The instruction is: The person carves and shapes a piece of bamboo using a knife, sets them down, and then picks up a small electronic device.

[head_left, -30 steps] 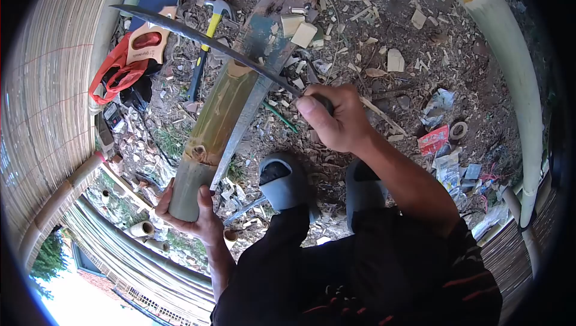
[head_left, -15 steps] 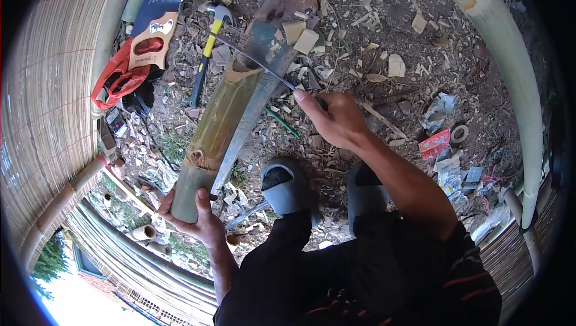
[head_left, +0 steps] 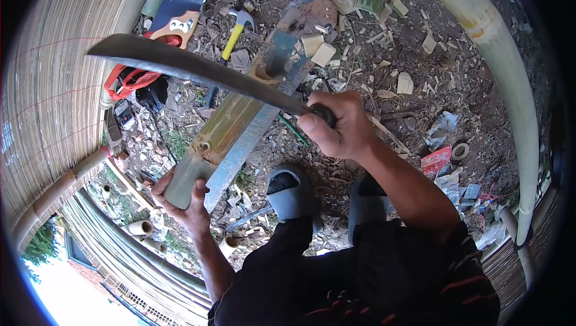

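Note:
My right hand (head_left: 339,125) is closed round the dark handle of a machete (head_left: 198,71). Its long blade points left and crosses above a thick bamboo pole (head_left: 225,128). With fingers and thumb wrapped round the pole's near end, my left hand (head_left: 185,200) grips it. The bamboo lies slanted along a narrow, paint-stained board (head_left: 243,152); its far end is cut open and hollow. The blade hides a stretch of the pole's upper part. Pale wood chips (head_left: 318,50) rest on the board past that open end.
A yellow-handled hammer (head_left: 237,36) and a handsaw (head_left: 180,23) lie at the upper left, near a red strap bundle (head_left: 129,83). My sandalled feet (head_left: 291,193) stand close by. A curved bamboo pole (head_left: 504,56) bounds the right side; a tape roll (head_left: 460,151) lies on the littered ground.
My right hand has raised the machete from near the bamboo's open end, turning its broad blade into view. My left hand keeps its grip on the pole. The whole view has shifted slightly.

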Motion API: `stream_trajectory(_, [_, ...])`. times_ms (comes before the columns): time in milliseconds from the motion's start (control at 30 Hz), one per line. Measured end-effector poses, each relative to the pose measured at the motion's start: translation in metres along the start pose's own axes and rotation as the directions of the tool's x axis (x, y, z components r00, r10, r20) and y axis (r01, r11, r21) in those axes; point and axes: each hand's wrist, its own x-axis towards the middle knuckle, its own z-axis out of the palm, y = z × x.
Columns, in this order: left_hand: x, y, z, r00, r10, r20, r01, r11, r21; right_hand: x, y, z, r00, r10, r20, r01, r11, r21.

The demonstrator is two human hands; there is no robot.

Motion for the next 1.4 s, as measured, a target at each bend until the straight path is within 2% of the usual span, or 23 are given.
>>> stream_trajectory(33, [-0.001, 0.001, -0.001, 1.0, 0.004, 0.003, -0.004, 1.0, -0.004, 0.003, 0.013, 0.003, 0.996, 0.085, 0.014, -0.083, 0.989, -0.122])
stream_trajectory(67, [-0.003, 0.003, -0.001, 1.0, -0.005, 0.016, 0.005, 1.0, -0.007, 0.008, 0.013, -0.005, 0.84, 0.543, 0.017, -0.504, 0.791, -0.345])
stream_trajectory(100, [0.0, 0.001, -0.001, 1.0, -0.002, 0.026, 0.003, 1.0, -0.011, 0.008, 0.009, -0.01, 0.852, 0.524, 0.004, -0.49, 0.801, -0.343])
stream_trajectory(233, [0.003, -0.002, -0.002, 0.997, 0.071, 0.02, -0.072, 0.996, 0.046, 0.0, -0.023, -0.014, 0.948, 0.314, 0.049, -0.301, 0.936, -0.181])
stream_trajectory(300, [0.006, -0.005, -0.007, 0.993, 0.115, 0.029, -0.117, 0.991, 0.061, 0.003, -0.044, -0.017, 0.977, -0.214, 0.003, 0.214, 0.974, 0.072])
stream_trajectory(367, [0.011, -0.001, -0.004, 0.991, 0.127, 0.052, -0.13, 0.989, 0.069, 0.002, 0.0, -0.009, 0.975, -0.222, -0.008, 0.222, 0.973, 0.063])
stream_trajectory(400, [0.008, 0.006, -0.005, 0.998, -0.057, 0.02, 0.056, 0.998, 0.025, -0.001, 0.036, -0.013, 0.987, 0.144, 0.075, -0.135, 0.985, -0.111])
stream_trajectory(433, [0.014, 0.004, -0.01, 0.999, -0.033, 0.02, 0.032, 0.999, 0.023, 0.009, 0.039, -0.014, 0.871, 0.483, 0.085, -0.444, 0.85, -0.283])
stream_trajectory(500, [0.018, -0.017, -0.008, 0.98, 0.191, 0.052, -0.194, 0.98, 0.046, 0.001, 0.014, -0.003, 0.965, 0.26, -0.033, -0.262, 0.949, -0.173])
stream_trajectory(567, [0.012, 0.006, 0.001, 1.0, 0.028, 0.008, -0.028, 0.999, 0.044, 0.004, -0.043, -0.01, 0.996, 0.065, 0.058, -0.065, 0.998, -0.009])
stream_trajectory(667, [0.023, -0.016, -0.011, 0.98, 0.198, 0.033, -0.201, 0.976, 0.088, 0.012, -0.022, -0.007, 0.983, -0.149, 0.103, 0.146, 0.989, 0.038])
stream_trajectory(700, [0.026, -0.019, -0.014, 0.96, 0.27, 0.079, -0.278, 0.951, 0.131, 0.007, -0.007, -0.006, 0.983, -0.155, 0.096, 0.153, 0.988, 0.032])
stream_trajectory(767, [0.032, -0.016, -0.006, 0.925, 0.367, 0.097, -0.379, 0.911, 0.166, 0.009, 0.025, -0.011, 0.96, 0.255, 0.119, -0.218, 0.941, -0.26])
stream_trajectory(833, [0.015, 0.007, 0.003, 0.997, 0.071, 0.018, -0.071, 0.997, -0.002, -0.007, 0.011, -0.003, 0.967, 0.241, 0.083, -0.223, 0.958, -0.178])
stream_trajectory(900, [0.012, 0.011, 0.012, 0.997, 0.083, 0.004, -0.082, 0.995, -0.051, 0.001, 0.017, -0.008, 1.0, 0.017, 0.018, -0.005, 0.858, -0.513])
stream_trajectory(933, [0.01, 0.018, 0.013, 0.996, 0.094, 0.006, -0.094, 0.994, -0.053, -0.002, 0.023, -0.008, 0.995, -0.094, -0.021, 0.071, 0.862, -0.502])
stream_trajectory(1067, [0.007, 0.031, 0.017, 0.994, 0.106, 0.007, -0.106, 0.994, -0.034, -0.014, 0.022, -0.008, 0.985, -0.12, -0.123, 0.04, 0.855, -0.518])
stream_trajectory(1167, [0.01, 0.021, 0.01, 0.996, 0.093, -0.011, -0.093, 0.995, 0.042, -0.011, -0.014, -0.004, 0.994, 0.01, -0.105, -0.07, 0.808, -0.585])
stream_trajectory(1233, [0.009, 0.025, 0.01, 0.997, 0.082, 0.013, -0.082, 0.996, 0.043, -0.01, -0.054, -0.01, 0.949, -0.286, -0.129, 0.252, 0.94, -0.229])
stream_trajectory(1267, [0.01, 0.029, 0.01, 0.996, 0.076, 0.036, -0.078, 0.996, 0.047, -0.004, -0.056, -0.011, 0.895, -0.425, -0.138, 0.397, 0.898, -0.191])
stream_trajectory(1300, [0.008, 0.028, 0.008, 0.997, 0.067, 0.04, -0.069, 0.996, 0.049, 0.0, -0.028, -0.006, 0.899, -0.417, -0.136, 0.389, 0.901, -0.189])
stream_trajectory(1367, [0.01, 0.026, 0.008, 0.988, 0.139, 0.062, -0.143, 0.987, 0.074, 0.004, 0.047, 0.003, 0.988, 0.146, -0.048, -0.153, 0.963, -0.223])
stream_trajectory(1400, [0.011, 0.027, 0.011, 0.985, 0.162, 0.059, -0.168, 0.979, 0.112, 0.005, 0.035, -0.002, 0.987, 0.144, -0.065, -0.157, 0.939, -0.307])
